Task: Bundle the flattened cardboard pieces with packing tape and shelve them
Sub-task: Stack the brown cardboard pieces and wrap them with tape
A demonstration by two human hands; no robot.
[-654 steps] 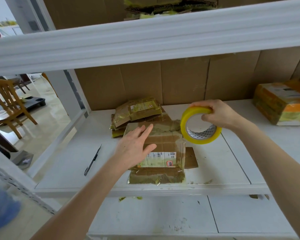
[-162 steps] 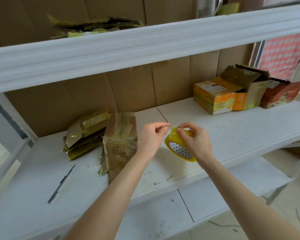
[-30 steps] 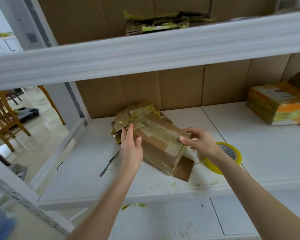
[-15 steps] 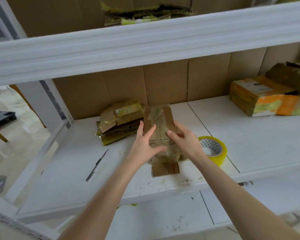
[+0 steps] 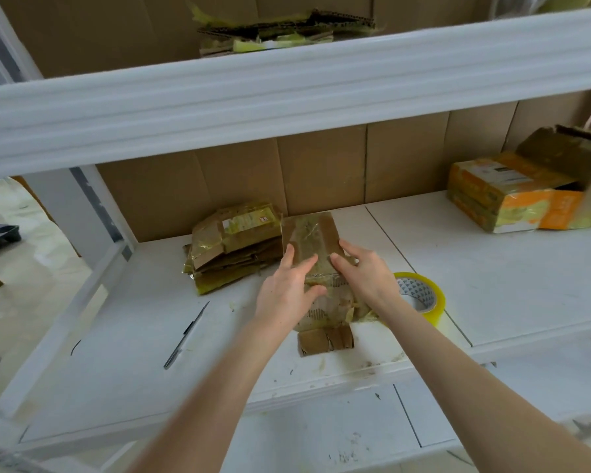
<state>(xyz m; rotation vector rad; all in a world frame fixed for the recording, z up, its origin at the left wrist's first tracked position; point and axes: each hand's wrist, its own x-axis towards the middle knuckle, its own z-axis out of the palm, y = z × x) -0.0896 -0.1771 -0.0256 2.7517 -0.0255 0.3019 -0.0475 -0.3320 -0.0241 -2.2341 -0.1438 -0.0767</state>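
Cardboard bundle (image 5: 309,233) on middle shelf (image 5: 492,268), centre; left hand (image 5: 289,288) and right hand (image 5: 362,278) flat on top, fingers extended, pressing, not gripping. Risk: near flap (image 5: 325,339) appears unbound; could slide out when lifted.

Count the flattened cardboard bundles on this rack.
3. One bundle lies under the left hand and right hand on the middle shelf; a second bundle left of it; a third bundle rests on the top shelf. More may be hidden.
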